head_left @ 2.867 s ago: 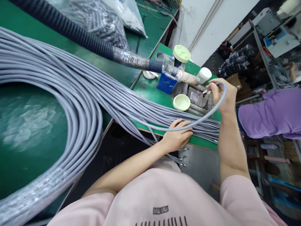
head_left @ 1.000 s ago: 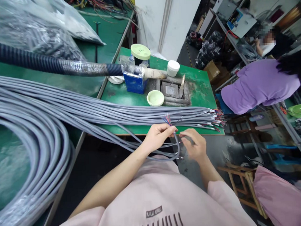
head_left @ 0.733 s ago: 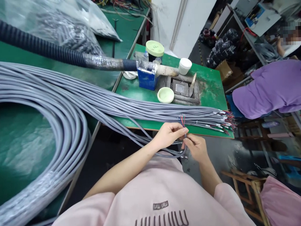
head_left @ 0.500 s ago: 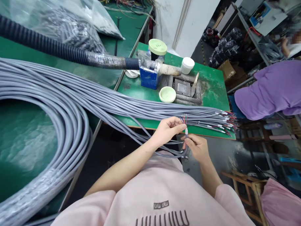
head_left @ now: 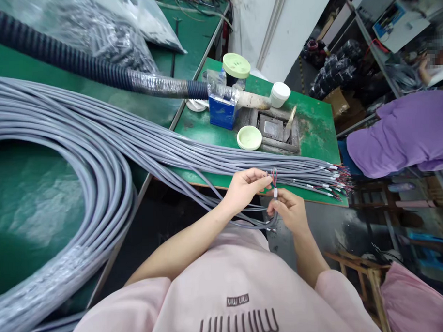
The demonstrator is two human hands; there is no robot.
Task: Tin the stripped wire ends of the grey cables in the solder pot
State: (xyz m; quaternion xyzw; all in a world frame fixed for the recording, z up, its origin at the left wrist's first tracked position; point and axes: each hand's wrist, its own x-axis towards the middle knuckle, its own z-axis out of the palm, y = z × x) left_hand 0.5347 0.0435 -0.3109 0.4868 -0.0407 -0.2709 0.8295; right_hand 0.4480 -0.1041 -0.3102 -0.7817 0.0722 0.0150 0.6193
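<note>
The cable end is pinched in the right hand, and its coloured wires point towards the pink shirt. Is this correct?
Not quite: in the head view, the coloured wires point away from the pink shirt, not towards it. The cable end is indeed pinched in the right hand.

The right hand (head_left: 287, 210) grips a grey cable (head_left: 276, 207) below its white sleeve (head_left: 275, 193), the left hand (head_left: 248, 188) pinches beside the splayed coloured wires (head_left: 274, 177), and more cables (head_left: 221, 158) lie across the green bench (head_left: 314, 129) behind them.
</note>
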